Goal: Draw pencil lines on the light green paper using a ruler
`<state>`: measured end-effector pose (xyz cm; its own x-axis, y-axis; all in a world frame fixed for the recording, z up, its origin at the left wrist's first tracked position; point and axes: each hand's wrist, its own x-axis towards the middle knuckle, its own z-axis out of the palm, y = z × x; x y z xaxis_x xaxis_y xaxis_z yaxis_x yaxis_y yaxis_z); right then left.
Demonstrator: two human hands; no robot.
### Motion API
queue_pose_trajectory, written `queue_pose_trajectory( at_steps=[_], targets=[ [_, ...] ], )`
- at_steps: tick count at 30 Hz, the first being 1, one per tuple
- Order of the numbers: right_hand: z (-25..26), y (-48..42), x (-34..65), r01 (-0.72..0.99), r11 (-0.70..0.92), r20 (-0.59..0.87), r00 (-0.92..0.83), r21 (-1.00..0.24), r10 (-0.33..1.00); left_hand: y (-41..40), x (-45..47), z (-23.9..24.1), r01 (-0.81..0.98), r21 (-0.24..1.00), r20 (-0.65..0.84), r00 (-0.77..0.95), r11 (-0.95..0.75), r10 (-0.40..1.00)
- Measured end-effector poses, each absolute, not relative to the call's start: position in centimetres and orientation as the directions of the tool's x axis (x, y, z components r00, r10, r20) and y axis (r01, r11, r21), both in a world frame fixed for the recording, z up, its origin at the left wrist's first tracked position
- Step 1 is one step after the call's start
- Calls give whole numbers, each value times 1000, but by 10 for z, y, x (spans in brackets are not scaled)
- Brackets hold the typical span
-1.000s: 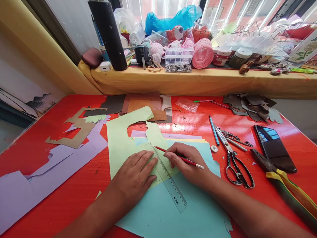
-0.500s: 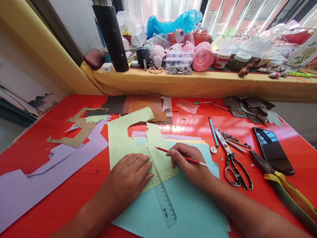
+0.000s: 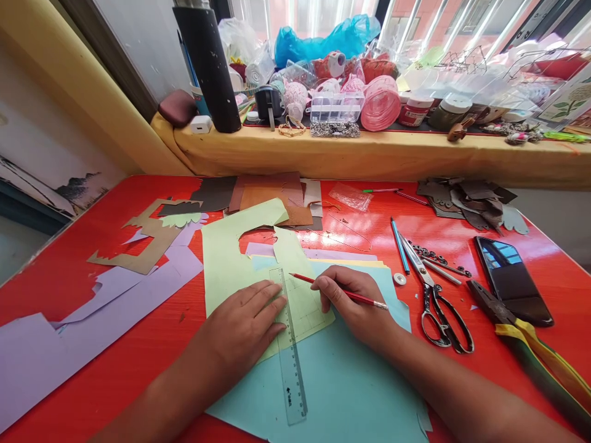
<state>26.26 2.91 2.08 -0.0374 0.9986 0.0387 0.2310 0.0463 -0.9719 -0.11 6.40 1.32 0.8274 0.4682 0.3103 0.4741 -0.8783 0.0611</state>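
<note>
On the red bench (image 3: 563, 277), the left hand (image 3: 247, 323) lies flat, its grip apart, pressing a clear ruler (image 3: 290, 363) onto light green paper (image 3: 226, 258) over a blue sheet (image 3: 351, 381). The right hand (image 3: 355, 301) has its grip clamped on a red pencil (image 3: 305, 280), whose tip is just beside the ruler's far end. Scissors (image 3: 434, 295) lie nearby.

Glossy red tabletop (image 3: 69, 277) fills the lower view, with strong daylight glare on its right side. Behind it a wide yellow window sill (image 3: 369, 157) runs across, crowded with jars, spools and plastic bags. Window (image 3: 318, 15) above the sill, bright and overexposed, slanted white bars across the panes, something reddish behind the glass. Grey-white wall (image 3: 133, 43) at upper left, edged by a broad yellow frame (image 3: 60, 74) running diagonally. Landscape picture (image 3: 41, 184) at far left, partly cut off.
</note>
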Motion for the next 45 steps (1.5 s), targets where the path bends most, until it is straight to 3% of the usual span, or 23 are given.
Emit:
queue_pose_trajectory(
  at_steps=[45],
  targets=[
    [22,31,261,254,38,29,-38,-966,999,60,5,4,498,106,342,795,-861,502]
  ],
)
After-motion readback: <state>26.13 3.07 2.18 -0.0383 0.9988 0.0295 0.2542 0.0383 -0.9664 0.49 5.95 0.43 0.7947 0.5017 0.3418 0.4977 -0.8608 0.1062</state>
